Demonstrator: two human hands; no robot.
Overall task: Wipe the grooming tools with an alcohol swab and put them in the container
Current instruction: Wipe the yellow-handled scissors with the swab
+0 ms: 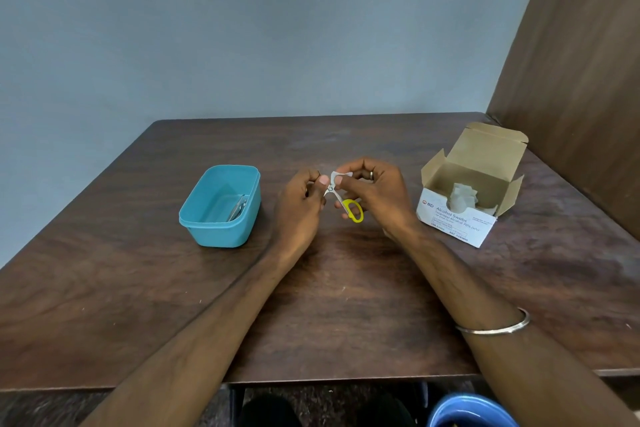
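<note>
Small scissors with yellow handles (352, 210) are held above the middle of the table between both hands. My left hand (299, 208) pinches them by the metal part near the pivot. My right hand (375, 192) pinches a white alcohol swab (341, 176) folded over the blades, and its lower fingers lie against the yellow handle. The blade tips are hidden by the swab and fingers. The teal plastic container (207, 229) stands to the left of my hands, with a metal grooming tool (237, 208) lying inside it.
An open white box of alcohol swabs (453, 222) sits at the right, its flap raised and loose swabs inside. The dark wooden table (346, 305) meets a brown panel (581, 80) on the right. A blue bucket (471, 411) stands below the table's front edge.
</note>
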